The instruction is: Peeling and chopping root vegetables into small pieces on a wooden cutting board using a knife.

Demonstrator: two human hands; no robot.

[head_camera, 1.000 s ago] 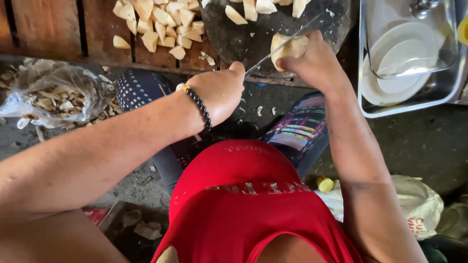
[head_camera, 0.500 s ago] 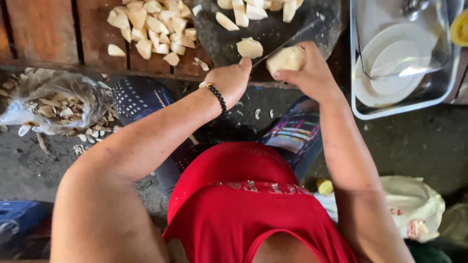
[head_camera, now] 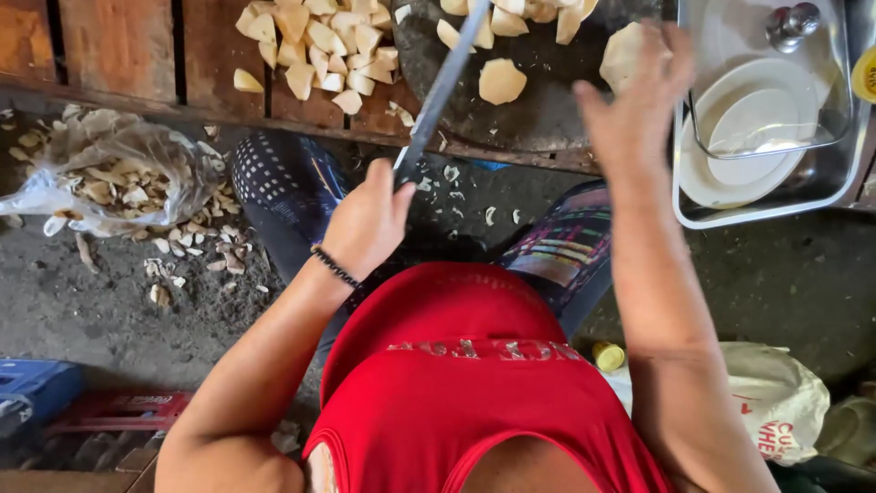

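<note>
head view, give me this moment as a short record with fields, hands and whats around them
left hand: left hand grips the handle of a long grey metal knife, blade raised over the board
right hand: right hand open above a pale peeled root chunk
surface: round dark chopping board
pile: pale cut root pieces on wooden planks
right side: white plates in a metal tray
floor left: clear plastic bag of peelings
</note>
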